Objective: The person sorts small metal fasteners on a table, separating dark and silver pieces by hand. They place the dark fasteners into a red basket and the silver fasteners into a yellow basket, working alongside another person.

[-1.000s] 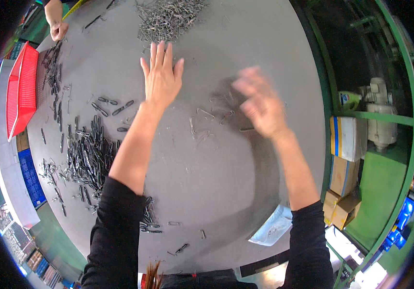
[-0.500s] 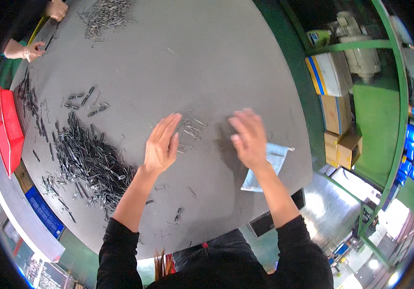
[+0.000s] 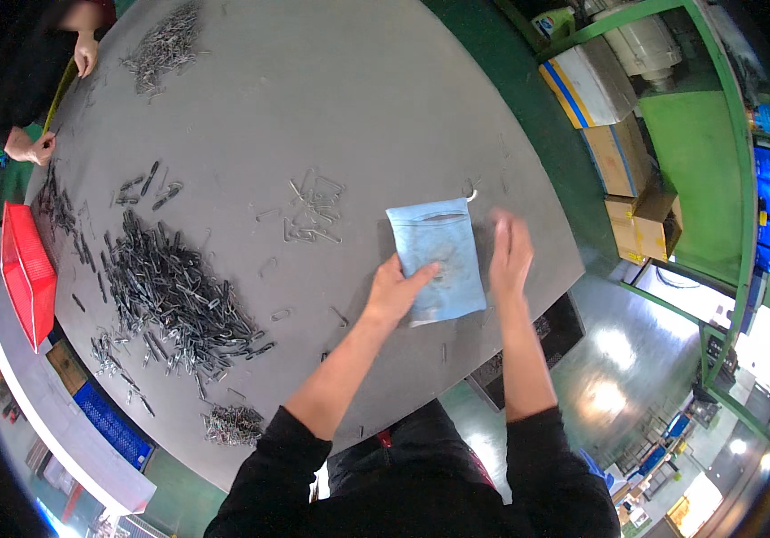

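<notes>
Since the earlier frame, the light blue pouch (image 3: 435, 260) has moved from the near right edge of the table, where it hung partly over the rim, to a position further in on the table top. Both hands have shifted with it.

**Pouch.** It lies flat on the grey table (image 3: 313, 99). Its long axis runs from the person outward, tilted slightly to the left at the far end. The opening, with a small white cord loop at its right corner, points away from the person.

**Left hand** (image 3: 395, 289). Fingers loosely curled, thumb extended onto the near left part of the pouch. It rests on the fabric; a closed grip is not visible.

**Right hand** (image 3: 510, 254). Open, fingers straight and together, edge-on just beside the right side of the pouch. It is motion-blurred; contact cannot be determined.

**Surface.** A large heap of dark metal clips (image 3: 174, 291) lies left of the hands. A few loose wire pieces (image 3: 313, 215) lie just beyond the pouch. A second pile (image 3: 165, 45) sits at the far edge. A red tray (image 3: 24, 269) stands off the left rim.

**Room.** Another person's hands (image 3: 39, 145) work at the far left. Cardboard boxes (image 3: 640, 202) and a green metal frame (image 3: 726, 117) stand to the right on a green floor.
</notes>
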### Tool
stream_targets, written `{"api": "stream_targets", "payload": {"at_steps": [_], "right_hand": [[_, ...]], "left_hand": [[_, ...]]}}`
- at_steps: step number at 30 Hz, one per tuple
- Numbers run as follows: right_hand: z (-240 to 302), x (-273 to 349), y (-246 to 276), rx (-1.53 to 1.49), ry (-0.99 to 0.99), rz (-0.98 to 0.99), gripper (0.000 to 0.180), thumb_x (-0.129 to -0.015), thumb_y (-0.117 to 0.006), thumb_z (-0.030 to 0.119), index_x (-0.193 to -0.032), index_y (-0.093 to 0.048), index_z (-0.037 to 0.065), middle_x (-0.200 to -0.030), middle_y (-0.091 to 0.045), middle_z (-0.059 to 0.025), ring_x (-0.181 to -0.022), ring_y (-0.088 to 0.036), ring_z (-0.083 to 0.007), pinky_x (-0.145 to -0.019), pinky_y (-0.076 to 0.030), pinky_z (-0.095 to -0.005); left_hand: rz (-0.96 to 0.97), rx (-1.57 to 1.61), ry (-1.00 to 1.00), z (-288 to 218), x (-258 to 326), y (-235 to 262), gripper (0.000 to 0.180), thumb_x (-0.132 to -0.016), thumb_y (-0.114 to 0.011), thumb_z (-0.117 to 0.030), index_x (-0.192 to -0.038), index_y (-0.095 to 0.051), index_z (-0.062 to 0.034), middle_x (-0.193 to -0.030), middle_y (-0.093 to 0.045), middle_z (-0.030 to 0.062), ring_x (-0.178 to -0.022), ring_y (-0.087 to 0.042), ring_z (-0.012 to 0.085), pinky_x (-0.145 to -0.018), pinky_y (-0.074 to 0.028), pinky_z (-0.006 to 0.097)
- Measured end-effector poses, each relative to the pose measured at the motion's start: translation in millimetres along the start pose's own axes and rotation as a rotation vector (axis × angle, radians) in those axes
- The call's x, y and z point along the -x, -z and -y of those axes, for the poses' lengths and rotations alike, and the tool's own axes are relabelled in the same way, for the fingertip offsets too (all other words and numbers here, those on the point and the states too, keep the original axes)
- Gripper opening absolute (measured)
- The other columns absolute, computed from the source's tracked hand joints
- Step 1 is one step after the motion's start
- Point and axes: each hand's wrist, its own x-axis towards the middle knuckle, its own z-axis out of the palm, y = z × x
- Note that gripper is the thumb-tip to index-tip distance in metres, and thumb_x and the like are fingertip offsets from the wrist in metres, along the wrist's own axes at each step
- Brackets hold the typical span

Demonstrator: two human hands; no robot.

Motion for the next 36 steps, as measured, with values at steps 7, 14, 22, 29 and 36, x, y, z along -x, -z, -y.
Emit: {"api": "stream_targets", "payload": {"at_steps": [7, 14, 22, 29, 36], "right_hand": [[0.5, -99.7, -80.6, 0.459, 0.267, -0.133, 0.05, -0.092, -0.045, 0.032, -0.129, -0.041, -0.001, -0.139, -0.035, -0.0191, -0.131, -0.029, -0.0335, -0.107, -0.02, -0.0468], [114.7, -20.1, -140.8, -0.53, 0.209, 0.45, 0.056, -0.09, -0.05, 0.037, -0.131, -0.04, 0.0, -0.138, -0.037, -0.0164, -0.13, -0.032, -0.0281, -0.107, -0.024, -0.0418], [119.5, 9.0, -34.0, -0.563, -0.331, 0.475, 0.058, -0.075, -0.072, 0.029, -0.119, -0.052, -0.003, -0.111, -0.059, -0.0128, -0.099, -0.056, -0.0205, -0.088, -0.043, -0.0315], [44.3, -88.4, -16.1, 0.228, 0.02, 0.009, 0.051, -0.08, -0.067, 0.025, -0.122, -0.05, 0.003, -0.119, -0.053, -0.0181, -0.109, -0.051, -0.0273, -0.096, -0.037, -0.0374], [115.5, -53.8, -135.3, 0.267, 0.698, 0.182, 0.049, -0.085, -0.056, 0.039, -0.127, -0.047, 0.014, -0.135, -0.042, -0.0092, -0.131, -0.03, -0.0327, -0.106, -0.024, -0.0484]], "left_hand": [[-0.016, 0.148, -0.006, -35.1, 81.6, 77.9, 0.038, -0.083, -0.062, -0.012, -0.116, -0.051, 0.0045, -0.109, -0.06, 0.0105, -0.099, -0.057, 0.0169, -0.089, -0.044, 0.032], [-0.228, 0.33, -0.246, -39.2, 116.6, 107.8, 0.037, -0.086, -0.06, -0.011, -0.118, -0.05, 0.0035, -0.112, -0.059, 0.0105, -0.102, -0.055, 0.0175, -0.09, -0.042, 0.031], [-0.098, -0.133, -0.406, -47.5, 84.9, 74.5, 0.041, -0.09, -0.055, -0.017, -0.127, -0.045, -0.0013, -0.121, -0.053, 0.0111, -0.104, -0.054, 0.0199, -0.091, -0.043, 0.035], [-0.426, -0.788, -0.711, -11.0, 104.9, 115.1, 0.032, -0.086, -0.051, -0.006, -0.118, -0.052, -0.0018, -0.115, -0.054, 0.0147, -0.103, -0.053, 0.0311, -0.083, -0.046, 0.038], [-0.494, -1.079, -0.753, 53.5, 135.5, 143.7, 0.033, -0.079, -0.056, -0.004, -0.112, -0.055, -0.0058, -0.108, -0.055, 0.0088, -0.098, -0.052, 0.0284, -0.081, -0.044, 0.04]]}}
